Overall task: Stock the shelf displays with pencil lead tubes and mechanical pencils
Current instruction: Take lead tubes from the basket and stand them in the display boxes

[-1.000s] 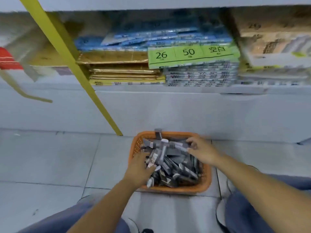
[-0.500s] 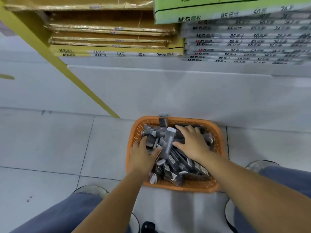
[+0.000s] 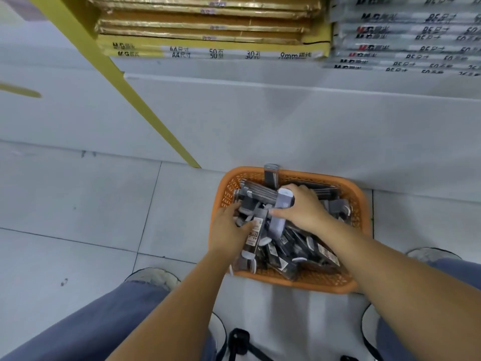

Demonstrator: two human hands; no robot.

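Nearest, a labelled tube (image 3: 255,234) is clamped in the left hand (image 3: 229,229) and a pale tube (image 3: 282,207) in the right hand (image 3: 303,208), both inside the orange basket (image 3: 360,204) on the floor. Loosely piled tubes could be spilled if pulled carelessly. Farther off, packs (image 3: 208,52) marked "M&G", "A4", "50", "9mm" are shelved.

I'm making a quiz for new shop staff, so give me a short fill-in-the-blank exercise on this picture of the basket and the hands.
1. The lead tubes lie piled in a basket coloured ____.
2. The basket stands on the ____.
3. The number of hands reaching into the basket is ____.
4. The right hand grips a pale tube, while the left hand is at the basket's ____ side.

Missing words: orange; floor; two; left
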